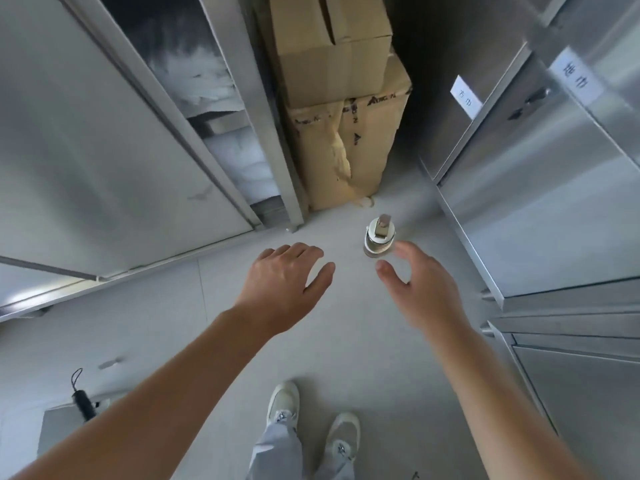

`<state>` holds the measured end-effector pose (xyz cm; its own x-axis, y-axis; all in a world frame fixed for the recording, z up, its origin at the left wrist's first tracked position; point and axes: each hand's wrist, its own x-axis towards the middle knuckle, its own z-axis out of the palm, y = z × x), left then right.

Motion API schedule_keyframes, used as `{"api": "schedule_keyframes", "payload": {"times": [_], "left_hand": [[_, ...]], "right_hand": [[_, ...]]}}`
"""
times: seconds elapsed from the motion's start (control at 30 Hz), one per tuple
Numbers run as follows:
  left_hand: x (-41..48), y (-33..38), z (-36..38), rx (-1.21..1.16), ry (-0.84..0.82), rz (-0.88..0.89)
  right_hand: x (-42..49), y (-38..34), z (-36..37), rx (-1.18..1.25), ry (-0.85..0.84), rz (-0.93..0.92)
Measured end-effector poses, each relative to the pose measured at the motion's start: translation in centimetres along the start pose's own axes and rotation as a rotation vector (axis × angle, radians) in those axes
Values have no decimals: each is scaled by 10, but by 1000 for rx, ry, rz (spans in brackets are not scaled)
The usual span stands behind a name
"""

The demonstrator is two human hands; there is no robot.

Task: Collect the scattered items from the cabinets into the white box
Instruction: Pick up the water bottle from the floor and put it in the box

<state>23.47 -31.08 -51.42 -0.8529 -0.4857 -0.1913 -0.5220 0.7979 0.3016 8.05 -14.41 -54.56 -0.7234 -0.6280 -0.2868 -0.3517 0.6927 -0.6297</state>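
A small round jar (379,237) with a pale lid and a metal piece on top stood upright on the grey floor (346,323), just in front of the stacked cardboard boxes (339,98) at the far end. The right hand (422,292) reached toward it, its fingers (407,249) released and gently curved, holding nothing, their tips near the jar. To the left, the left hand (280,282) was stretched out palm down, also released and holding nothing. An open metal cabinet (86,150) on the left showed folded white cloth (239,161) on its shelves. Closed metal cabinets (554,202) on the right carried paper labels (464,95). White shoes (282,400) stood near, and a small black item (83,405) with a strap lay at the near left.
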Motion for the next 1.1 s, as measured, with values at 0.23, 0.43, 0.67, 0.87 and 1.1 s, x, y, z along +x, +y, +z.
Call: {"api": "schedule_keyframes", "payload": {"times": [0.23, 0.43, 0.67, 0.87, 1.1], "left_hand": [[72, 17, 17, 12, -46, 62], [148, -6, 44, -5, -101, 89], [204, -31, 103, -62, -104, 88], [234, -25, 165, -85, -115, 24], [231, -11, 232, -151, -121, -142]], "right_hand": [[52, 37, 1, 18, 3, 121], [123, 68, 21, 114, 53, 205], [180, 115, 84, 468, 129, 310], [202, 164, 115, 441, 67, 285], [208, 213, 136, 398, -13, 304]]}}
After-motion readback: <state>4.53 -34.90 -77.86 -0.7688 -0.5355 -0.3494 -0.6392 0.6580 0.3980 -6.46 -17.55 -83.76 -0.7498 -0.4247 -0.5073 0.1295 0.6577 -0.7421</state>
